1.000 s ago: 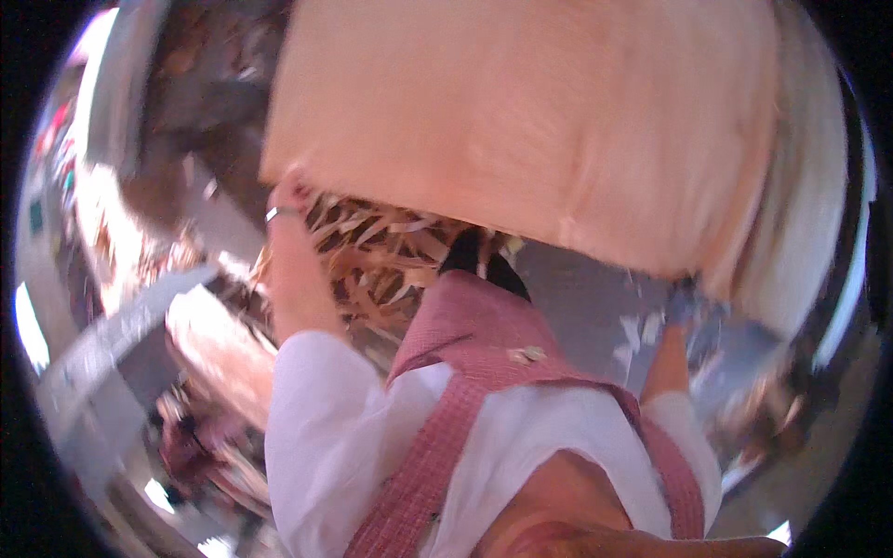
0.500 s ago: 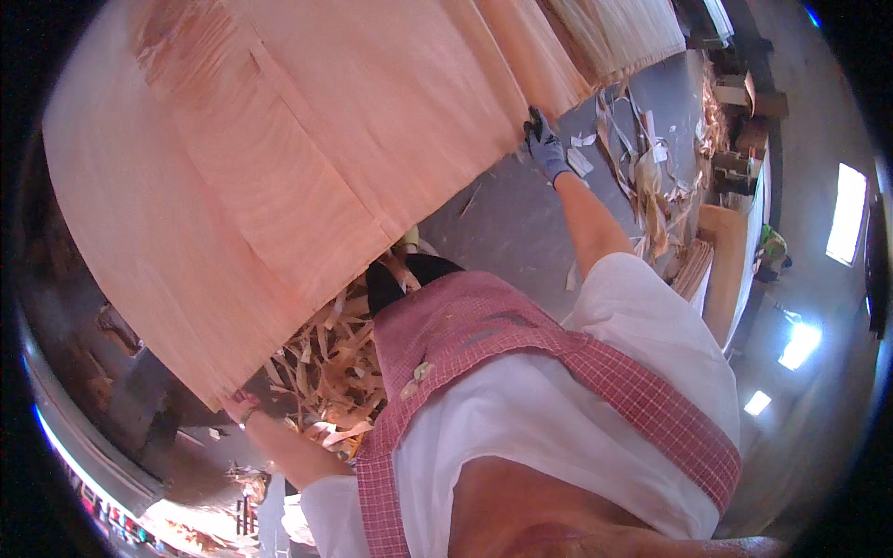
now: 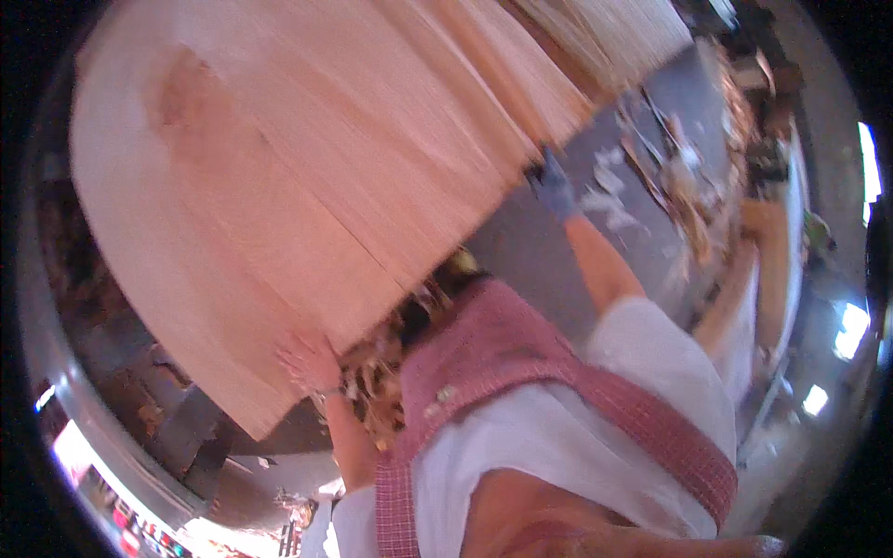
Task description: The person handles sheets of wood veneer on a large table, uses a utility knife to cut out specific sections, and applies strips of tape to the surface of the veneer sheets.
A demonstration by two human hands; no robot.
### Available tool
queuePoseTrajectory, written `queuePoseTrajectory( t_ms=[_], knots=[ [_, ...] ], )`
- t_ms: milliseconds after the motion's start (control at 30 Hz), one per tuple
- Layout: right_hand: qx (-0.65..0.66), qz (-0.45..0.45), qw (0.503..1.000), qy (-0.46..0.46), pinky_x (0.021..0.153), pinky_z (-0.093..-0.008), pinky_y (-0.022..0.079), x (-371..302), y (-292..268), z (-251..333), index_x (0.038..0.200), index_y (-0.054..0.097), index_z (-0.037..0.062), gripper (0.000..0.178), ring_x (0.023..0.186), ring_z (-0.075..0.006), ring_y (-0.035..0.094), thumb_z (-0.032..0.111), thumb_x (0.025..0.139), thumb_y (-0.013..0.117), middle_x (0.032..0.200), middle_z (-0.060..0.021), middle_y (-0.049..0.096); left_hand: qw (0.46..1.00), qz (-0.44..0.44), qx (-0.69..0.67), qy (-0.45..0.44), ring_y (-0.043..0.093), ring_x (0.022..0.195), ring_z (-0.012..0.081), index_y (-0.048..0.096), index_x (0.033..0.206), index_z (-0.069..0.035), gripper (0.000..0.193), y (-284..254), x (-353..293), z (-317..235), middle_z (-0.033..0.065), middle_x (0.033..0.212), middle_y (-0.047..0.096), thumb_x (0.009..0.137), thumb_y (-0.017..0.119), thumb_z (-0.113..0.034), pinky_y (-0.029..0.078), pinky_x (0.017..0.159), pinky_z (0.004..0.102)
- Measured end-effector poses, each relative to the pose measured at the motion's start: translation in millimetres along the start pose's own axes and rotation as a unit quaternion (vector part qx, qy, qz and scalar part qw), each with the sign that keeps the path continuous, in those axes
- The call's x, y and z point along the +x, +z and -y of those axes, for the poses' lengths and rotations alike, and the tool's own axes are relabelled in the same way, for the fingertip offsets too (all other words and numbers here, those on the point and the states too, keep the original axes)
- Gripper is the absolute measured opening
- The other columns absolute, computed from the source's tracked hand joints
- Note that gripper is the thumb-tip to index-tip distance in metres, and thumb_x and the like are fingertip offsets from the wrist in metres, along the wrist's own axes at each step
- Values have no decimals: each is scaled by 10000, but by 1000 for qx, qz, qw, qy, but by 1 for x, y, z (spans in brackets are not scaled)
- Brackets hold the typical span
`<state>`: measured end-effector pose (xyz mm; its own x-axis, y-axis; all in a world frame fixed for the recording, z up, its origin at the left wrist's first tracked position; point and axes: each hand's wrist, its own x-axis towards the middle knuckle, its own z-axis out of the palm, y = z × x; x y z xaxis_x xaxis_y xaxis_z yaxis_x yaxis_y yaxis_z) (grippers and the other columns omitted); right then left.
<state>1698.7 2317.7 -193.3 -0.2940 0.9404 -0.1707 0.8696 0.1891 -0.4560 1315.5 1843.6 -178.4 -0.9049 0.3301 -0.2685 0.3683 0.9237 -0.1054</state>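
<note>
Large thin sheets of wood veneer (image 3: 242,186), pale pinkish tan, spread across the upper left, with lengthwise seams and a browner patch. My bare left hand (image 3: 312,363) lies open on the veneer near its front edge, fingers spread, a band at the wrist. My right hand (image 3: 555,186), in a grey glove with dark fingertips, is at the front edge farther right, closed on the veneer's edge; motion blurs its fingers. More layered veneer (image 3: 619,46) with wavy edges lies beyond the right hand.
Veneer scraps (image 3: 377,395) are heaped below the sheet, by my pink checked apron (image 3: 502,353). Torn strips (image 3: 684,200) litter the grey floor (image 3: 521,246) at right. Wooden boards (image 3: 763,270) stand farther right, with a partly visible person (image 3: 819,232) beyond.
My left hand has left the sheet's left corner and now lies flat on top, farther right. The right hand stays at the edge. The whole view has shifted and blurred slightly.
</note>
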Motion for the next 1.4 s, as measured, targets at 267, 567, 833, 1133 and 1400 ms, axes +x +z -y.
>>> queuePoseTrajectory(
  t_ms=[267,567,833,1133,1400],
  knots=[
    [-11,-61,990,129,635,-397,443,-37,-88,-121,844,639,41,486,671,-291,582,527,847,636,710,-143,609,987,140,-22,69,254,1402,384,319,1486,-198,692,-27,29,27,207,1524,259,909,483,-544,246,1111,560],
    [-144,-160,976,-43,596,-407,454,41,-224,-183,787,641,2,403,588,-245,570,388,899,612,639,-137,593,996,-14,-78,-34,422,1284,396,397,1398,-40,742,-69,-113,-58,252,1408,414,825,635,-446,342,1051,514],
    [-264,-232,866,-354,579,-481,518,207,-91,103,818,633,106,343,616,-317,641,354,976,457,679,-156,626,953,117,-244,-135,394,1316,386,381,1435,-170,774,-48,-232,12,207,1466,349,777,655,-471,357,1034,538],
    [414,163,895,20,383,-323,364,53,50,303,715,551,138,374,399,-158,467,443,930,520,502,-22,488,904,108,-348,-223,543,1138,409,497,1330,-65,715,63,-344,240,259,1232,543,770,661,-479,463,946,468],
    [302,-15,953,-18,401,-275,362,-190,189,253,783,539,139,346,460,-88,426,446,941,566,571,38,458,861,84,-424,-269,593,1063,413,604,1139,23,607,129,-385,408,273,1084,639,779,652,-463,472,914,470]
  ],
)
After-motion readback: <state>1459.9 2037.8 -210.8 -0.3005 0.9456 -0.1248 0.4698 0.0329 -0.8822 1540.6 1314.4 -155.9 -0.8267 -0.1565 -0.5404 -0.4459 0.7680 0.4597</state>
